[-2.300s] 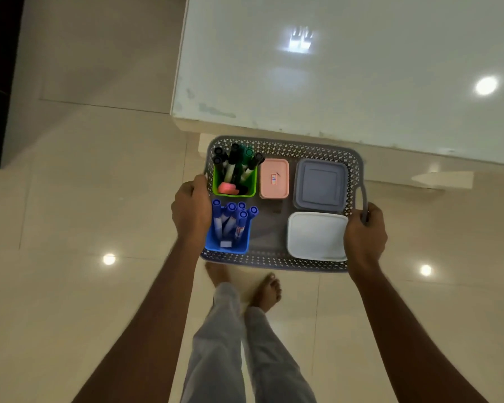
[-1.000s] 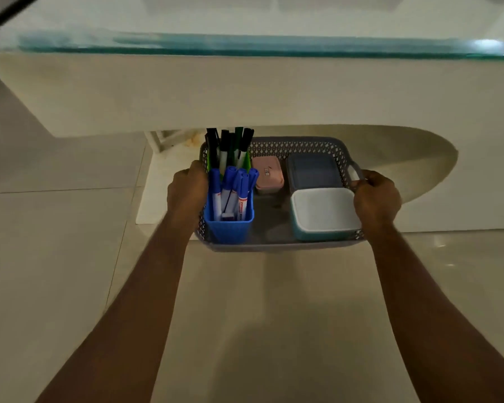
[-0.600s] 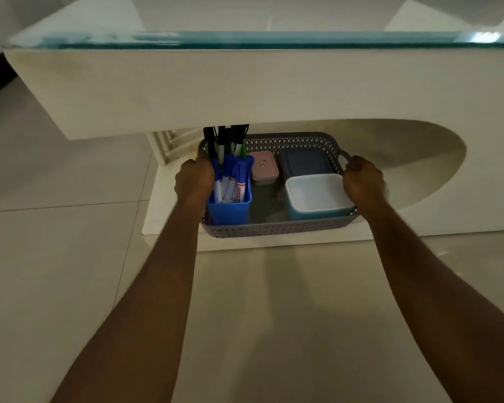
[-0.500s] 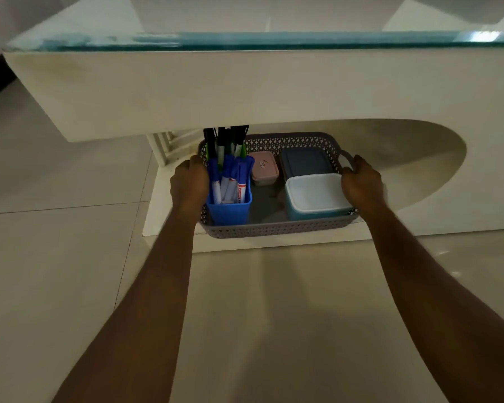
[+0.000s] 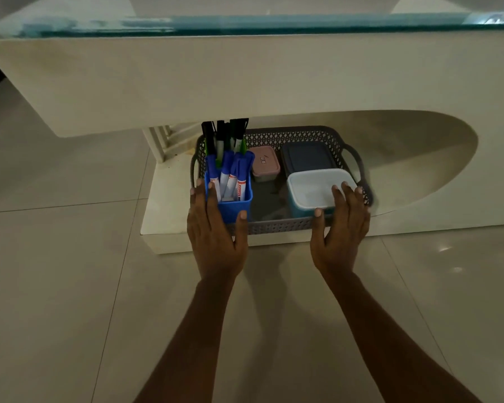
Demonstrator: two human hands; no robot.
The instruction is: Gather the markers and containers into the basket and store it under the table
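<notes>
Most of the upper frame is the table [image 5: 245, 77] — a glass-topped slab with a deep pale apron. Below it, at centre frame, the grey basket [image 5: 277, 227] sits on the table's low base [image 5: 169, 225], its far half tucked beneath the apron. Half a second ago it was in nearly the same spot, gripped by its side handles; that grip is gone.

The left hand [image 5: 213, 228] and right hand [image 5: 341, 228] have come off the handles. They lie flat at the basket's near wall, fingers straight and spread, holding nothing. The left fingers reach over the near-left corner beside the blue cup [image 5: 233, 207]. The right fingers lie over the near edge of the white-lidded container [image 5: 312, 186]. Each thumb rests on the lattice wall.

Everything appears to be aboard. The dark-lidded container [image 5: 306, 157] sits behind the white one, and the small pink container [image 5: 264, 162] is at the middle rear. The blue markers [image 5: 230, 173] stand in their cup, with the black-and-green markers [image 5: 224, 135] behind them.

Carrying looks finished, so the remaining work is probably a flat-palmed push to slide the basket deeper. The tall marker caps stand right at the apron's lower edge — whether they touch it I cannot tell.
</notes>
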